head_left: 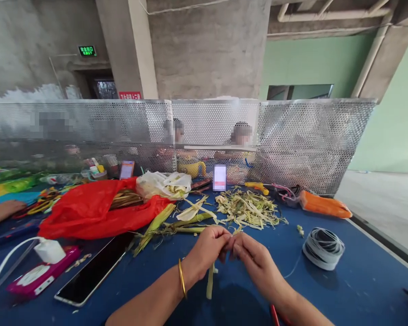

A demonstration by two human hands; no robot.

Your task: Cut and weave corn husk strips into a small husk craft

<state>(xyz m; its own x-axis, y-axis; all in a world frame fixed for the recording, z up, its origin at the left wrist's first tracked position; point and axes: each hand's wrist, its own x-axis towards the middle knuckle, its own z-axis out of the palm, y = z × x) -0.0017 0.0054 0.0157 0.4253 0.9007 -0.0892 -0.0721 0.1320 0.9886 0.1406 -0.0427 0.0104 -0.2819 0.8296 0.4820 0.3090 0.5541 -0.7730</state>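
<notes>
Both hands meet above the blue table (353, 285), fingers pinched together. My left hand (207, 251), a gold bangle (182, 277) on its wrist, and my right hand (255, 260) grip a narrow pale green leaf strip (210, 280) that hangs down between them. Just beyond the fingers lies a pile of shredded leaf trimmings (246, 208). Long green leaves (156, 226) lie to the left of it.
A red plastic bag (88, 210), a white plastic bag (163, 183), a dark phone (91, 271), a pink power bank (41, 276) with white charger, a grey coil of band (323, 248), an orange tool (323, 204). A perforated metal screen (292, 136) has people behind it. Another person's hand (3, 210) is at left.
</notes>
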